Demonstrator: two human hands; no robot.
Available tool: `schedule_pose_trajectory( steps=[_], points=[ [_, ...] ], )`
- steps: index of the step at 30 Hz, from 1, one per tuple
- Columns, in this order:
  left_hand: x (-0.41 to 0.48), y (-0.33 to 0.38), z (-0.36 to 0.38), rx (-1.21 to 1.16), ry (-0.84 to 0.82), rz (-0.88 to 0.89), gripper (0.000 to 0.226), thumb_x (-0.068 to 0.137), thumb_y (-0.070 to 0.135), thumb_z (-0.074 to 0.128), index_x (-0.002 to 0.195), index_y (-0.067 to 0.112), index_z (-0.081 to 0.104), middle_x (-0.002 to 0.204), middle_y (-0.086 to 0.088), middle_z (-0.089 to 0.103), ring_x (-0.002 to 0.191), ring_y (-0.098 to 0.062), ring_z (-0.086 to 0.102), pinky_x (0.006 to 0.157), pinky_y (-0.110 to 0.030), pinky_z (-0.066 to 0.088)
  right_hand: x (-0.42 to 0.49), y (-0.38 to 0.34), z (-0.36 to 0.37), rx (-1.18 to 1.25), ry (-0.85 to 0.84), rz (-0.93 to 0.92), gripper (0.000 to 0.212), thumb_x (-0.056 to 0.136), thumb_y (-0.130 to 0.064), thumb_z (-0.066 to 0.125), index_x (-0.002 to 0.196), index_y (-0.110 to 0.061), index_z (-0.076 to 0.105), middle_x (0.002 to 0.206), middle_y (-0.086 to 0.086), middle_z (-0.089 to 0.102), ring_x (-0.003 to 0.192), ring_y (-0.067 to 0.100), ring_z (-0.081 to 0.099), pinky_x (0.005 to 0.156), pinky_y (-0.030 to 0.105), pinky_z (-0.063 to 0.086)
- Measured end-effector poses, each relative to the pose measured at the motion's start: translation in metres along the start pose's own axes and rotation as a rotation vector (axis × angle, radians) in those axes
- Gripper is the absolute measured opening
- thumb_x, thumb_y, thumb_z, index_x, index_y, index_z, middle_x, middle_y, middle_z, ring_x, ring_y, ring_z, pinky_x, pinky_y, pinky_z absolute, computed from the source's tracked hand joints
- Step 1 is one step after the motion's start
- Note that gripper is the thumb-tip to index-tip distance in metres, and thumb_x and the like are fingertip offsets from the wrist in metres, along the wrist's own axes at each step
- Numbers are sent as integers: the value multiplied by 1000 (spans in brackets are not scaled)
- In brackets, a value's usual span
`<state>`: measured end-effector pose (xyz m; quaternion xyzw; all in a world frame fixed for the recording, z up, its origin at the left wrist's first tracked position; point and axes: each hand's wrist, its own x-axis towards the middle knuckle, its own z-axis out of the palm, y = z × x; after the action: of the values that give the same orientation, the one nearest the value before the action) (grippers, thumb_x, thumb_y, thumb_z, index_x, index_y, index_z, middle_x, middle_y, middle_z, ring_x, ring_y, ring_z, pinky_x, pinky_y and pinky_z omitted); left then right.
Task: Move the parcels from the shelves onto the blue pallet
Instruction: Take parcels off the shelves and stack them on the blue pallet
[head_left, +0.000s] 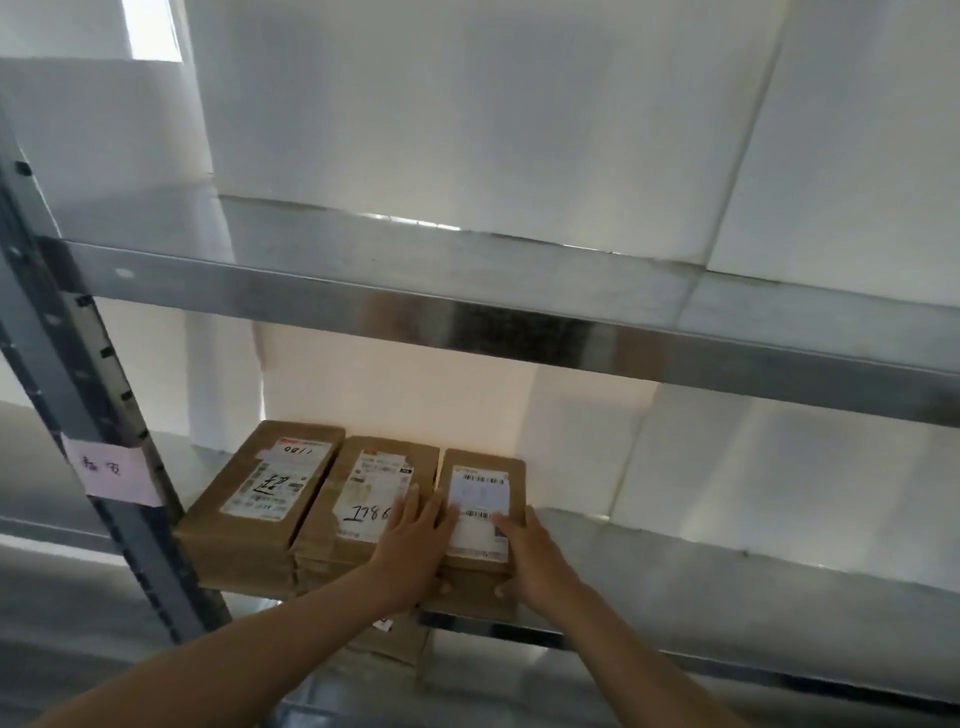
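Three brown parcels are set side by side on the metal shelf (675, 566), lower centre of the frame. The rightmost parcel (480, 506) is gripped between the left hand (415, 545) and right hand (530, 558).

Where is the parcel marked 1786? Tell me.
In the head view, the parcel marked 1786 lies on the lower shelf, middle of three, under the left hand.
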<state>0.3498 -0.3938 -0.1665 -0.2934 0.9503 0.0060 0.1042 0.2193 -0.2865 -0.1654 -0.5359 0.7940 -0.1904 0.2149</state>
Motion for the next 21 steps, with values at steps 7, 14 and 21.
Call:
schedule_pose_trajectory(
  steps=[7,14,21],
  points=[
    [11,23,0,-84,54,230,89,88,33,58,147,5,-2,155,-18,-4,144,-33,1,118,-43,3,-28,18,6,30,283,112,30,94,-42,40,122,-30,42,111,1,61,98,20,60,85,45,55],
    [25,56,3,-547,-3,339,101,75,17,73,148,18,4,155,-9,-4,142,-25,18,114,-29,27,-62,37,-15,89,193,294,71,78,-7,66,140,-17,33,141,7,34,126,27,43,100,28,40],
    [38,87,9,-717,-27,405,102,72,18,76,147,20,8,152,-6,17,137,-17,29,110,-23,30,-86,64,-12,144,261,322,82,75,-16,72,142,-18,25,145,4,34,131,14,36,104,18,35]
  ],
)
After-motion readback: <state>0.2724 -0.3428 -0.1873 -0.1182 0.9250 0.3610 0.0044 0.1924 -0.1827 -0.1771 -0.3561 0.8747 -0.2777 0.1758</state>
